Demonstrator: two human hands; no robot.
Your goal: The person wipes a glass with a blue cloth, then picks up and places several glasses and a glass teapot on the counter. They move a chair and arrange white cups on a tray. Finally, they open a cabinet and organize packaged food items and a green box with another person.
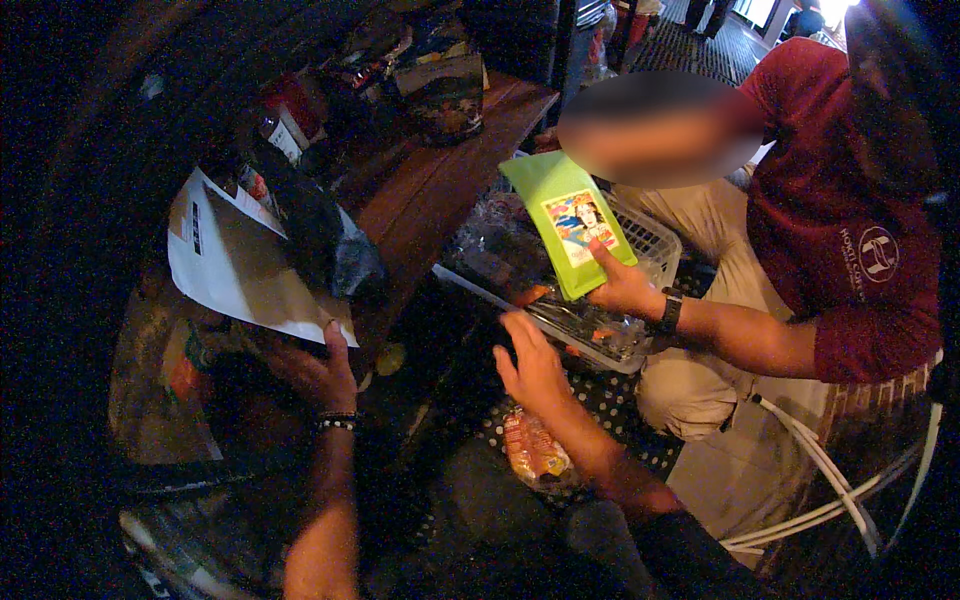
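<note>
My left hand (326, 375) grips a white flat bag or sheet (225, 262) by its lower right corner, thumb on top. A dark strip of print marks its left part, and shadow covers much of it. My right hand (534, 367) is empty with its fingers apart, by the near side of a clear plastic crate (660, 232). Just beyond it, another person's hand (630, 289) holds up a bright green pouch (540, 187) with a colourful picture label (581, 225). Under my right forearm lies an orange printed plastic packet (532, 450).
A wooden table (420, 180) bears packages in dim light, including a brown pouch (442, 90). A person in a maroon top (810, 210) crouches at right. White tubes (817, 517) cross the floor near a brick edge (877, 397). A brown paper bag (142, 390) stands at left.
</note>
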